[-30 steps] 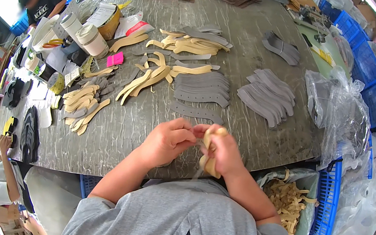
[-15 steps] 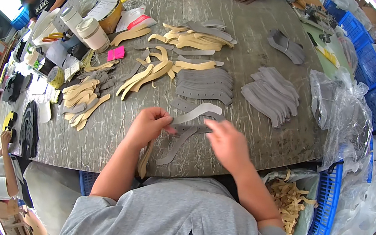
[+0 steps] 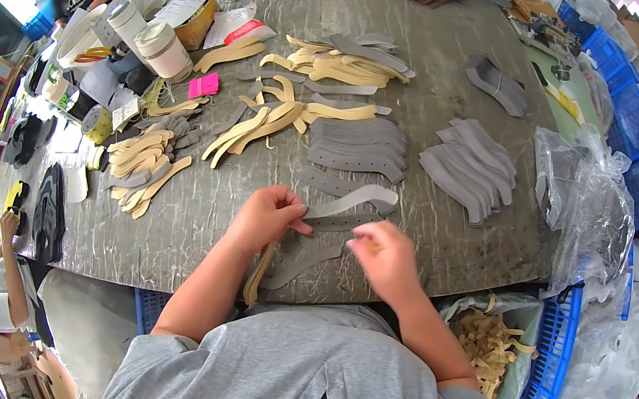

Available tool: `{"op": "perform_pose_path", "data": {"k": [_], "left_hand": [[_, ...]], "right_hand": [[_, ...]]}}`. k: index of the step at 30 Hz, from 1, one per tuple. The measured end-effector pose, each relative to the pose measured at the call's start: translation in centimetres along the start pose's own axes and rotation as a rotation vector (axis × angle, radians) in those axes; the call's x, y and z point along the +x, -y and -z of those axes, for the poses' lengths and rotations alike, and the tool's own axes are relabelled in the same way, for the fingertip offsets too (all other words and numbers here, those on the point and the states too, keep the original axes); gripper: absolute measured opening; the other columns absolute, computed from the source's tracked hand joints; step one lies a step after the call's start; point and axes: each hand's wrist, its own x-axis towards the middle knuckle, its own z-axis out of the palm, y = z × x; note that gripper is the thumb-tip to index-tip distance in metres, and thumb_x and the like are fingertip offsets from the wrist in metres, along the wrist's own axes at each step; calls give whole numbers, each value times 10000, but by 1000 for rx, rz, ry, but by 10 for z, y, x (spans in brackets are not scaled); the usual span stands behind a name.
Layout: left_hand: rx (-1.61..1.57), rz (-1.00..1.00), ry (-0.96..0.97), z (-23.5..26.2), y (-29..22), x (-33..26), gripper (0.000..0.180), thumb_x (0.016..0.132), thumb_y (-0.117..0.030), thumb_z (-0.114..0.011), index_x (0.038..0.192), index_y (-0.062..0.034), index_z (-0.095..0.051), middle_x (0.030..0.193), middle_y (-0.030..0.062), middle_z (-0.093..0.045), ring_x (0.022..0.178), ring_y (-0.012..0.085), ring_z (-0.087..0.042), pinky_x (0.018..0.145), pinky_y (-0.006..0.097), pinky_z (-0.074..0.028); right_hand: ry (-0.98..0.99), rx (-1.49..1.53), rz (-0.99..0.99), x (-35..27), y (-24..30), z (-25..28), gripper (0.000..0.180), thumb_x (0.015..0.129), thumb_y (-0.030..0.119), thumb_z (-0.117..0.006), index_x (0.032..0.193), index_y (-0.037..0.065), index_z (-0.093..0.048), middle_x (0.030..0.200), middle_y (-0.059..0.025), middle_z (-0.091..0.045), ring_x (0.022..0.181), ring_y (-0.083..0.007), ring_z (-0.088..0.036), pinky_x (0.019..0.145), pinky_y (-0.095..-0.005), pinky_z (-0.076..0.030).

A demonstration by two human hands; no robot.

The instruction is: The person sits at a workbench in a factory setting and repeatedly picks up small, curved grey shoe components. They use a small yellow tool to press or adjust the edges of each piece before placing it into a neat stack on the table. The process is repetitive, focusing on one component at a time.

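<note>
My left hand (image 3: 273, 215) is closed, its thumb and fingertips pinching the lower end of a light grey curved strip (image 3: 356, 195). Beside that strip a dark grey strip with small holes (image 3: 343, 221) stretches between my two hands. My right hand (image 3: 388, 260) is closed too, fingertips pressed together by the right end of the dark strip; what they hold, if anything, is too small to make out. Closer to me lies a wavy grey strip (image 3: 298, 267) on the table. A tan strip (image 3: 259, 274) sits beside my left wrist. Another holed strip (image 3: 325, 181) lies beyond the light one.
Grey strips lie in a row (image 3: 358, 145), with another pile (image 3: 470, 170) to the right. Tan strips (image 3: 264, 124) and jars (image 3: 161, 46) are on the left. A bag of tan scraps (image 3: 486, 333) and a blue crate (image 3: 546, 373) stand at right. Other people work around the table.
My right hand has drawn back toward me from the light strip's end. The wavy strip nearest me now lies at a flatter slant. The view has shifted slightly.
</note>
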Motion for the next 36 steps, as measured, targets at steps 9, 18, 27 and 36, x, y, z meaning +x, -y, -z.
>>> {"op": "perform_pose_path", "data": {"k": [9, 18, 27, 36], "left_hand": [[264, -142, -18, 4, -7, -18, 139, 856, -109, -703, 870, 27, -679, 704, 51, -665, 648, 104, -656, 559, 254, -472], [384, -104, -79, -1, 11, 4, 134, 830, -97, -715, 851, 30, -680, 676, 46, -651, 568, 97, -605, 535, 258, -483], [428, -94, -79, -2, 7, 4, 143, 836, -106, -711, 854, 32, -680, 675, 54, -653, 562, 103, -606, 539, 264, -487], [591, -214, -133, -5, 13, 5, 140, 826, -119, -700, 876, 11, -690, 684, 108, -665, 592, 175, -633, 578, 314, -503]], "right_hand": [[-149, 539, -446, 5, -22, 26, 124, 858, 59, -724, 877, 21, -608, 797, 22, -591, 734, -55, -526, 651, -215, -444], [-169, -28, -341, 17, -38, 14, 200, 780, 78, -753, 901, -4, -617, 804, -167, -686, 736, -261, -690, 664, -342, -519], [-135, -139, -332, 16, -38, 11, 166, 808, 46, -735, 894, 1, -601, 726, -104, -652, 676, -130, -611, 644, -276, -483], [-121, -577, -50, 12, -25, 11, 161, 790, 86, -724, 938, 142, -691, 847, -63, -474, 667, -258, -585, 539, -394, -473]]}}
